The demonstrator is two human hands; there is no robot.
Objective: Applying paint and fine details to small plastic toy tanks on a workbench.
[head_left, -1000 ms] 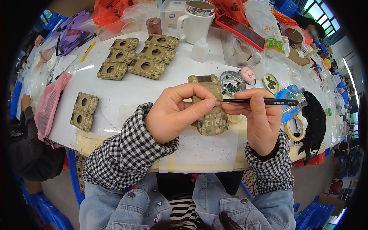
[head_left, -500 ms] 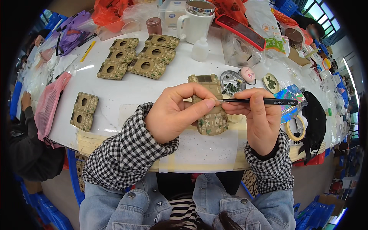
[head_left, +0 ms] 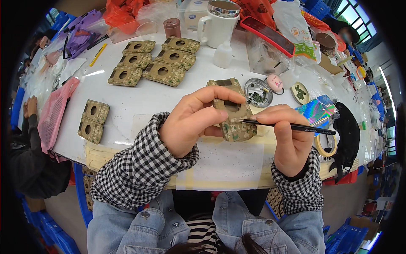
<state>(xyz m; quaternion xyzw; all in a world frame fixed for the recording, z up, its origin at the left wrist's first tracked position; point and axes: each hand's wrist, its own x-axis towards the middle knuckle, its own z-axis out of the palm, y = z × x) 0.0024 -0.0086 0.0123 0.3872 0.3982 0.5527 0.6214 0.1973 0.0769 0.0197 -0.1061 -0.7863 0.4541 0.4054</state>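
A: What are the hands doing?

B: The left hand (head_left: 188,125) pinches a camouflage-patterned plastic case with a round hole (head_left: 231,116), thumb on one side and fingers curled over the top; it is held up over the white bench (head_left: 148,99), near the middle. The right hand (head_left: 287,142) is pressed shut around thin black tweezers (head_left: 292,126); the tip touches the case at its 3 o'clock side.

A: Is the case heavy?

B: I think it is light and hard; it looks stiff, not bendy, and a bit smooth, so it could slip. Holding it by the long edges seems best, away from the hole.

A: What else is there?

B: Six more camouflage cases in rows (head_left: 154,61) lie at 11 o'clock from the hands; two more (head_left: 93,120) at 9 o'clock; a small round metal dish of tiny green parts (head_left: 258,92) at 1 o'clock; a white mug with a shiny lid (head_left: 220,23) at 12 o'clock.
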